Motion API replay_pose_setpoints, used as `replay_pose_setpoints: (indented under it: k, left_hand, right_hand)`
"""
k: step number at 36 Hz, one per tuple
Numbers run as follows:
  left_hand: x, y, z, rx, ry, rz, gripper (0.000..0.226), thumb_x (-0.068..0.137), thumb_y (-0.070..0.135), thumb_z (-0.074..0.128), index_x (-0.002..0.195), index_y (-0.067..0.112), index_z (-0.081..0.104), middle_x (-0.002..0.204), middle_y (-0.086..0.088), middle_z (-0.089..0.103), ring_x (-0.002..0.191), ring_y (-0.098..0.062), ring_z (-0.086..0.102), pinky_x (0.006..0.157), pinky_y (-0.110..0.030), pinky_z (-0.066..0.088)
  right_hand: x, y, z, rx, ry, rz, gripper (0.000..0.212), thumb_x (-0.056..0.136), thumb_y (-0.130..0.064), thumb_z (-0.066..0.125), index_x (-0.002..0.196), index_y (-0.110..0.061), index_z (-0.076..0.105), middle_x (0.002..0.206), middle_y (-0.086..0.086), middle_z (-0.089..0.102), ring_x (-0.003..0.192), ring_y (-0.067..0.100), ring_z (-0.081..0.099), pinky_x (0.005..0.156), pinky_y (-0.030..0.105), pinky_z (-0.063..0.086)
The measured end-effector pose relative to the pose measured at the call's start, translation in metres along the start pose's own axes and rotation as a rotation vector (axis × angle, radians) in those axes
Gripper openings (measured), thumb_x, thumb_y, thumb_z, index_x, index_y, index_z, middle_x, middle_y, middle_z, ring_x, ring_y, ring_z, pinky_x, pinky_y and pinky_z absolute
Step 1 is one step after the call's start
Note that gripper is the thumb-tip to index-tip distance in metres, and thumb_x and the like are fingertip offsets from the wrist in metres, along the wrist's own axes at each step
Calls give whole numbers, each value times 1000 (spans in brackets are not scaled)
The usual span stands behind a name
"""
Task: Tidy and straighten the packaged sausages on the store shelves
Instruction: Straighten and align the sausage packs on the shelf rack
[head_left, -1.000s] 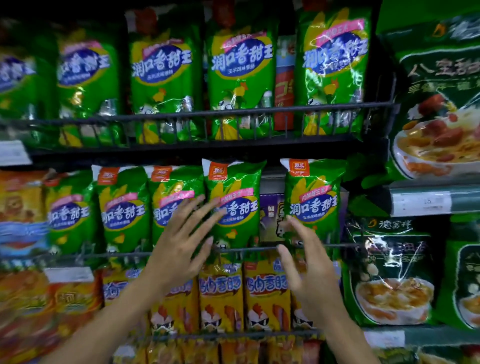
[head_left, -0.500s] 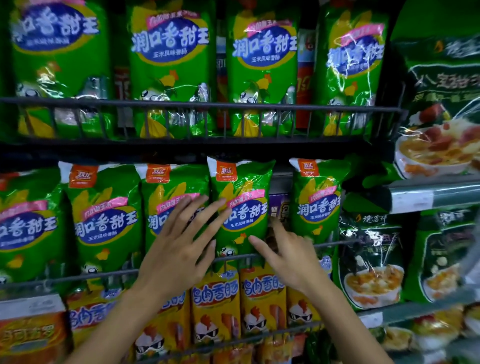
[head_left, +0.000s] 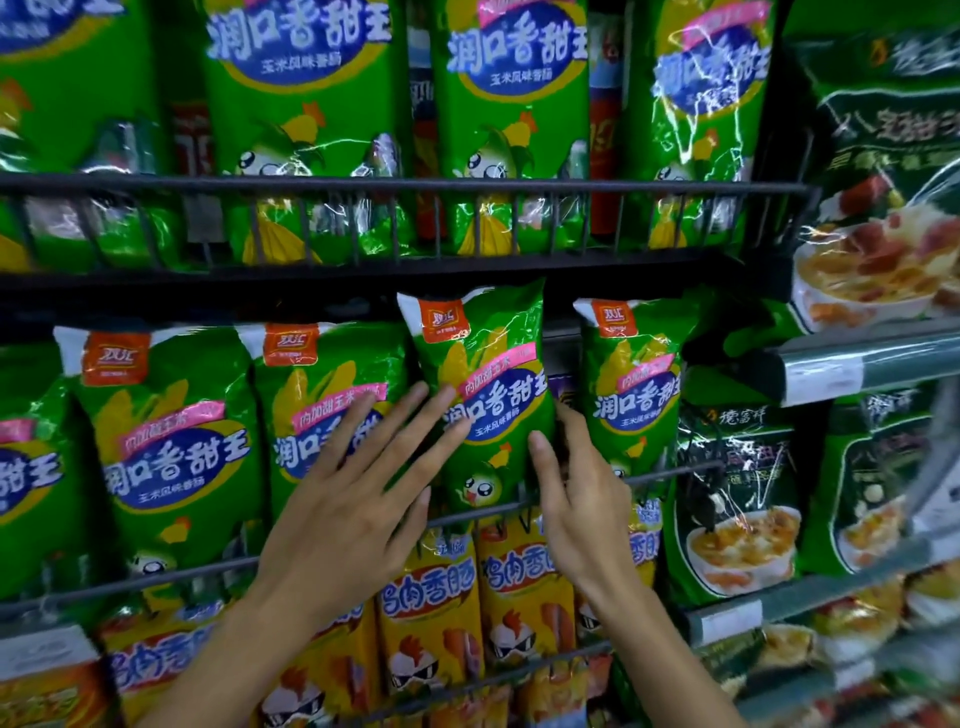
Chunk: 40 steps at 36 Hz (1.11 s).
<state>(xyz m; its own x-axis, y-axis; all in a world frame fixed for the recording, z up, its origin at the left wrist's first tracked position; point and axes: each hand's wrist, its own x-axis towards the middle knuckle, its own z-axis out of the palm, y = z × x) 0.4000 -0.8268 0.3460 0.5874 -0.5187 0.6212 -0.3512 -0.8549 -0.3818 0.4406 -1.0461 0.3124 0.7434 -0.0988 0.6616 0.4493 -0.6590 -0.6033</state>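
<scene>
Green corn-sausage packs stand in a row on the middle wire shelf. One green pack (head_left: 483, 374) stands higher than its neighbours and leans a little. My left hand (head_left: 358, 499) lies flat with straight spread fingers against the pack to its left (head_left: 317, 395), its fingertips reaching the raised pack's left edge. My right hand (head_left: 576, 499) sits at the raised pack's right edge, thumb on the front and fingers reaching into the gap beside another green pack (head_left: 634, 384). Whether those fingers curl behind the pack is hidden.
A black wire rail (head_left: 670, 473) fronts the middle shelf, with yellow chicken-sausage packs (head_left: 431, 597) hanging below. More green packs (head_left: 306, 104) fill the upper shelf behind its rail (head_left: 415, 184). Dark green soup packs (head_left: 737, 499) and price strips stand to the right.
The view has moved closer to the shelf. My right hand has moved left and up from the rail to the raised pack's right edge. My left hand stays flat on the packs.
</scene>
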Motion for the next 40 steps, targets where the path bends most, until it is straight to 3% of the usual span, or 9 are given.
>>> replay_pose_setpoints:
  k: [5,10,13,15,19,22,25,29,40]
  left_hand:
    - [1,-2,1,11,-53,32,66,101,31,45,161,24,18,169,1,11,156,-23,12,122,-58,19]
    - [1,-2,2,15,-51,30,67,100,31,48,161,26,20,169,1,15,156,-24,14,122,-59,18]
    - [1,-2,2,19,-69,25,67,99,32,47,160,26,21,168,1,18,155,-24,15,122,-59,17]
    - [1,-1,1,32,-85,24,67,99,32,46,161,26,20,169,2,15,156,-24,14,122,-59,16]
    - [3,-1,-2,78,-127,38,68,99,33,43,161,25,16,169,3,10,156,-26,11,121,-60,17]
    - [2,0,-2,97,-142,31,67,99,33,39,162,25,15,170,2,10,156,-27,10,121,-60,17]
    - [3,2,-2,100,-142,15,67,99,33,38,162,26,15,170,3,10,156,-26,10,120,-60,17]
    - [4,8,-1,60,-136,-25,65,100,33,36,162,28,13,169,6,10,156,-26,10,120,-62,17]
    - [-5,9,-2,-107,-67,-10,58,105,39,35,160,25,22,169,6,14,156,-24,9,124,-56,9]
  right_hand:
    - [-1,5,-9,-140,-105,-22,49,106,-50,31,144,-20,38,66,-17,45,55,3,46,50,25,30]
    - [2,4,-16,-237,-152,-90,67,101,-64,20,148,-17,33,72,-15,53,60,8,55,50,28,39]
    - [-1,1,-18,-257,-124,-141,72,100,-67,26,149,-14,34,71,-18,51,61,4,56,47,14,30]
    - [1,1,-20,-254,-123,-136,74,99,-70,27,148,-15,35,72,-17,53,64,4,59,48,15,32]
    - [-4,6,-22,-157,-179,-103,75,98,-72,23,155,-23,19,113,-7,66,96,11,66,71,26,50]
    - [-10,4,-25,-75,-154,-119,74,99,-68,32,158,-38,-1,159,-11,31,123,16,59,90,34,55]
    - [-15,-1,-27,-16,-108,-202,81,101,-51,48,158,-41,-8,164,-21,0,132,17,53,88,33,57]
    - [-23,-1,-23,-50,-118,-318,77,104,-44,51,161,-34,-1,168,-9,-10,155,8,6,114,49,40]
    - [-23,2,-24,-121,-197,-309,79,104,-51,46,160,-32,-5,167,-11,-17,155,11,-9,124,41,10]
